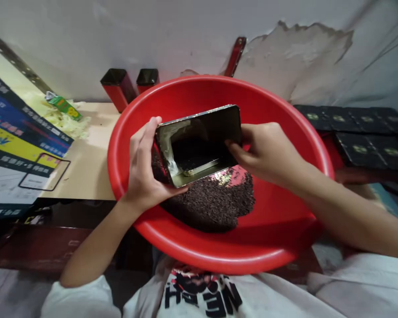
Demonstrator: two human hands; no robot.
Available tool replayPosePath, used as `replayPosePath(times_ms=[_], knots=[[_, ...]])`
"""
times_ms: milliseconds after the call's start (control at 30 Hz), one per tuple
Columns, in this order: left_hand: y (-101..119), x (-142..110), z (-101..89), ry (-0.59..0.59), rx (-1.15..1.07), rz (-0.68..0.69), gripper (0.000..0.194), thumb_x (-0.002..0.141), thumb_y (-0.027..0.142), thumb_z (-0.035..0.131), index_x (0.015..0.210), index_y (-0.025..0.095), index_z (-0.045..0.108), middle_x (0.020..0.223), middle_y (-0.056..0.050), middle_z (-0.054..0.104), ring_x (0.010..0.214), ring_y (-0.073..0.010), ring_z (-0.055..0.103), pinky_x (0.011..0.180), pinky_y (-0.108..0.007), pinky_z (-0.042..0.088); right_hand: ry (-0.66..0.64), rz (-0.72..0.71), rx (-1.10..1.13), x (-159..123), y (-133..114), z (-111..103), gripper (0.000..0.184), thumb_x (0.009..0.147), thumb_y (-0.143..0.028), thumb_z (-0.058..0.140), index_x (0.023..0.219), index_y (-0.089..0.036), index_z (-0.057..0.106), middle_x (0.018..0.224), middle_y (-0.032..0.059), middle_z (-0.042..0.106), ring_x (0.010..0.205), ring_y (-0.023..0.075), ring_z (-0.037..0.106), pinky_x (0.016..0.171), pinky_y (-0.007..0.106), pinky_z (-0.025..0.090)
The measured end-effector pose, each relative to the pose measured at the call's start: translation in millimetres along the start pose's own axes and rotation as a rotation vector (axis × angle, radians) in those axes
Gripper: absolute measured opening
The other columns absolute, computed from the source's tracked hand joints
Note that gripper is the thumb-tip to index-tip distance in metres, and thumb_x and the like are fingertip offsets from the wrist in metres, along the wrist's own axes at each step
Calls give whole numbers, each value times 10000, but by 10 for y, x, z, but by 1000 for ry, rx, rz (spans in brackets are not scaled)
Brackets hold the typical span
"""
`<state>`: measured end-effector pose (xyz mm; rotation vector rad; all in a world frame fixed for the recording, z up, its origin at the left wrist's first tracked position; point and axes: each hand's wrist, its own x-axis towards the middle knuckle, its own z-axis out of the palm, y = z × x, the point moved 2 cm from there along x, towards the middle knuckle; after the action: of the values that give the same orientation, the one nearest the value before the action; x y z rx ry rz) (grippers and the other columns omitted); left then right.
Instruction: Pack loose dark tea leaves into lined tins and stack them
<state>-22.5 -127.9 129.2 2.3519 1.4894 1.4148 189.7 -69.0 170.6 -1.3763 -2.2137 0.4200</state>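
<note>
Between my two hands is a rectangular metal tin (202,128), tilted with its open mouth toward me. Pale film or paper clings to its inner left side, and the deep inside is dark. My left hand (146,168) grips the left end, thumb under the lower edge. On the right end, my right hand (262,148) is closed around the rim, its thumb over the opening. Under the tin, a heap of dark, leafy loose bits (212,205), resembling dry tea, lies in a large red basin (225,260). A pink and gold patch (234,176) shows on the heap.
Two dark-topped red tins (119,92) stand behind the basin at left. A green carton (64,106) lies by crumpled yellowish material. Printed boxes (16,141) lean at far left. Rows of black packs (354,128) lie at right, below the peeling wall (305,44).
</note>
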Motion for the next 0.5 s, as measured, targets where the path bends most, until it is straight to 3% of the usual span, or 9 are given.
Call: replayPosePath(times_ms=[67,200,333,433,500], knots=[[-8,124,184,-129,-50,18,1009,643,553,762,1429,222,221,1424,-114,378,1344,-312,351,1116,-422,371,-45,113,76,-8,265,17,84,668,-96,505,659,-175,533,590,7,573,515,115,472,506,248,347],[-175,371,538,-360,-104,158,1044,582,470,826,1418,197,264,1401,-144,388,1312,-330,377,1076,-451,414,-199,265,313,90,746,168,327,631,-36,450,853,-177,645,700,7,633,620,133,544,587,237,431],[-393,551,854,-462,-18,288,1057,630,337,814,1449,170,168,1395,-170,381,1294,-320,393,1083,-469,396,-170,364,382,241,1067,409,413,639,-33,404,923,-166,673,695,24,636,594,141,568,569,235,452],[-350,568,1045,-477,127,353,897,719,270,739,1439,131,222,1395,-196,388,1314,-346,362,1106,-518,341,-128,460,311,313,1232,593,470,676,-54,403,1062,-138,659,818,65,683,605,159,603,579,259,487],[-225,534,1182,-601,192,397,620,825,221,615,1377,90,364,1325,-201,471,1258,-333,437,1066,-506,390,-113,490,212,337,1311,679,525,703,-66,427,1191,-132,612,1001,99,693,732,187,652,680,283,523]])
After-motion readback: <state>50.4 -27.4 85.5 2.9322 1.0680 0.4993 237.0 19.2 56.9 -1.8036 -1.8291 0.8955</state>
